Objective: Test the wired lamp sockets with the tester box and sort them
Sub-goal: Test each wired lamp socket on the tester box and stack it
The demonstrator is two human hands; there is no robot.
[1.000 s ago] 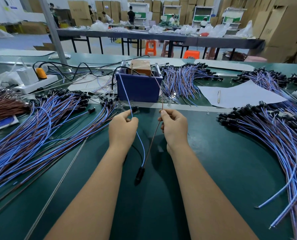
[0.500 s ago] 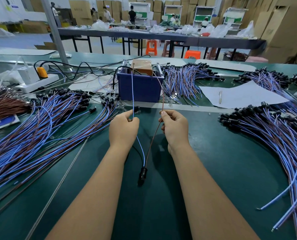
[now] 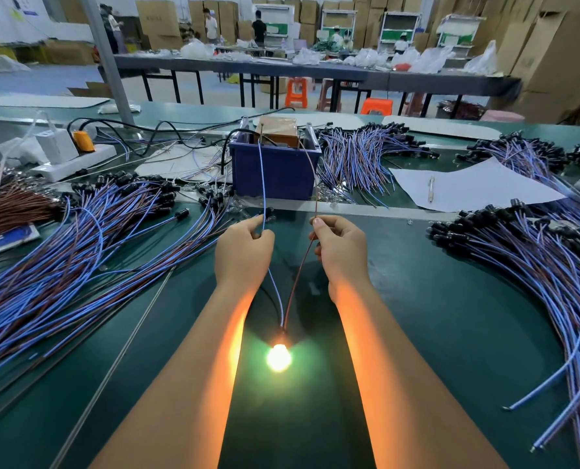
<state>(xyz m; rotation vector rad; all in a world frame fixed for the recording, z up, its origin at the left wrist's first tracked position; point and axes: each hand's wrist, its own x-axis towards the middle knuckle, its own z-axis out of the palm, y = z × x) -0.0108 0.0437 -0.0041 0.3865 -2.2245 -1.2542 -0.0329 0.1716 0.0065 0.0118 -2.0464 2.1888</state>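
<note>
Head view, catalogued from left to right. Brown-wired bundle (image 3: 9, 201) is laid at the far left edge of the green bench (image 3: 451, 333), with a white power strip (image 3: 69, 162) carrying an orange plug (image 3: 83, 141) behind it. Large fan of blue and brown wired sockets (image 3: 79, 252) is spread across the left half of the bench, black socket ends pointing toward the blue tester box (image 3: 275, 170). Left hand (image 3: 243, 250) is held above the bench in front of the box; its fingers (image 3: 256, 220) are pinched on the blue wire (image 3: 263, 184), which is run up to the top of the box. Lamp socket (image 3: 281, 333) is suspended between the two forearms, near the body, with its bulb (image 3: 278, 357) lit and an orange glow cast on both arms. Right hand (image 3: 341, 252) is held level with the left; its fingers (image 3: 317, 223) are pinched on the brown wire (image 3: 315, 184), which is likewise led up to the box. Second bundle of wired sockets (image 3: 359, 160) is placed just right of the box. White paper sheet (image 3: 468, 187) with a pen (image 3: 431, 193) on it is set further right. Another large pile of wired sockets (image 3: 535, 265) is curved along the right edge.
</note>
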